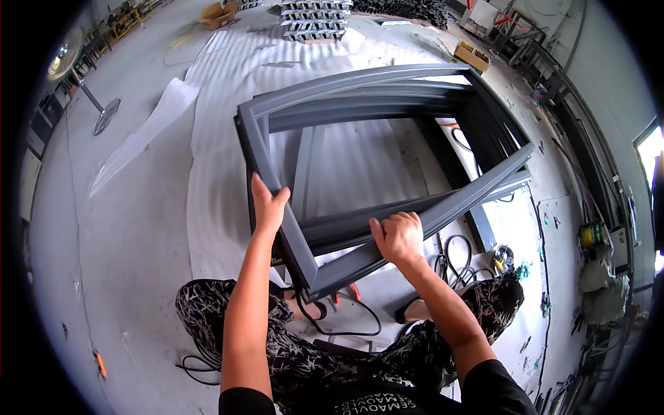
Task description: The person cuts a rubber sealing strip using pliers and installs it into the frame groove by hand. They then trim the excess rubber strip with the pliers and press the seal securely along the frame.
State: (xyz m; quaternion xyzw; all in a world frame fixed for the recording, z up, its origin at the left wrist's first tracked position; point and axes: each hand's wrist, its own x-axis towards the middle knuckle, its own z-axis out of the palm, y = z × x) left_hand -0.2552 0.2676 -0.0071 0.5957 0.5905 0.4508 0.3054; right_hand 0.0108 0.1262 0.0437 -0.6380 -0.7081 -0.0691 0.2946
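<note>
A dark grey rectangular window frame (302,256) is tilted over a stack of similar frames (387,108) in front of me. My left hand (268,203) grips its left side bar, thumb up along the face and the fingers wrapped out of sight behind it. On the near bar, left of its middle, my right hand (400,236) is closed over the profile with the knuckles up. The near left corner of the top frame points toward my knees. Through its opening I see the dark bars of the frames underneath.
White foam sheeting (228,152) covers the floor under the stack. Black cables (456,259) and a tape roll (504,259) lie to the right. A standing fan (83,83) is far left; stacked profiles (316,19) and a cardboard box (472,55) stand behind. An orange-handled tool (101,364) lies lower left.
</note>
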